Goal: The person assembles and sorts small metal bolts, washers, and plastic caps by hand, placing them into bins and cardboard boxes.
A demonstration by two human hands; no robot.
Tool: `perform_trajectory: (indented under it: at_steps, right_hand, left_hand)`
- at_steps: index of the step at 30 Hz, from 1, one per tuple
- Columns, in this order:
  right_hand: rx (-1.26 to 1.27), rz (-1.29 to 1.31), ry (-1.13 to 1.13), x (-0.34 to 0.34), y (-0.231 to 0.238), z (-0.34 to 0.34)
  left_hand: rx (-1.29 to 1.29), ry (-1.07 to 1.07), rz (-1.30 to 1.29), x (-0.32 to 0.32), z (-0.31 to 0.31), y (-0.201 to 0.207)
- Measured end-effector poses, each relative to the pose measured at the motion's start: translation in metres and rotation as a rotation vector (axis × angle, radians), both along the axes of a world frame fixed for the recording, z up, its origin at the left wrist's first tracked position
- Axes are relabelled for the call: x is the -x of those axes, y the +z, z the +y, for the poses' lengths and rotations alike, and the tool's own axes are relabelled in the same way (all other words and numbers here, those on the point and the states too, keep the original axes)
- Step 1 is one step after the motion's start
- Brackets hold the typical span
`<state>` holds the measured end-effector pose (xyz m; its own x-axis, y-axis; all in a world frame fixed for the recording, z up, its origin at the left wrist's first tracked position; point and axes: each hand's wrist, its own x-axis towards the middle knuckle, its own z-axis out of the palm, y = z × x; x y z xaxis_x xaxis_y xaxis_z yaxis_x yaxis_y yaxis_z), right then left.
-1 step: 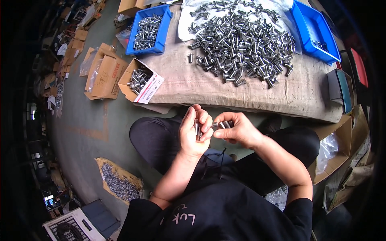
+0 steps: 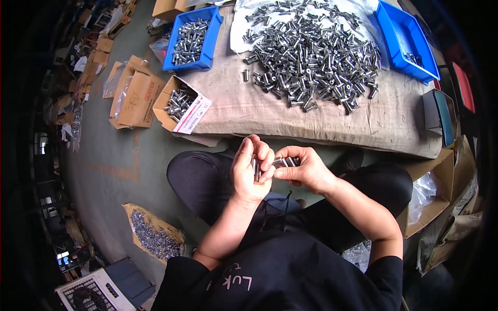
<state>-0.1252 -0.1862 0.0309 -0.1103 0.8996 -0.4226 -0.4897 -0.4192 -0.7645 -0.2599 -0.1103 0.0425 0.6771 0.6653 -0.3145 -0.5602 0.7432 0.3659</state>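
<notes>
Both hands meet above my lap, in front of the low table's near edge. My left hand is curled, palm up, around several shiny metal fasteners, short cylinders with a wide flat head. Close against its fingertips, my right hand pinches more of these metal fasteners between thumb and fingers. Fingers partly hide how many each hand holds. Beyond them, a large heap of the same fasteners lies on a white sheet and the beige cloth cover of the table.
Fasteners fill a blue bin and a small carton at the table's left. Another blue bin at the right holds a few. An open cardboard box with clear plastic stands at my right. More small metal parts lie on the floor at lower left.
My right hand has shifted very slightly left, toward my left hand. Everything else looks the same.
</notes>
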Motion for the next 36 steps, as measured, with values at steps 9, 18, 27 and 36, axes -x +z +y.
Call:
perform_trajectory:
  at_steps: [9,18,27,36]
  right_hand:
    - [-0.141,0.028,-0.277,0.014,0.001,-0.005]
    - [-0.622,-0.723,-0.34,0.002,0.012,-0.004]
    - [-0.149,0.646,-0.255,-0.018,-0.006,0.002]
    - [-0.181,0.017,-0.129,-0.004,-0.001,0.0]
  left_hand:
    - [0.051,0.096,0.07,-0.011,-0.005,0.003]
    - [0.442,-0.14,0.223,0.014,-0.008,-0.047]
    - [-0.042,-0.189,0.319,0.018,-0.005,-0.005]
    - [-0.033,-0.155,0.421,0.016,-0.008,-0.003]
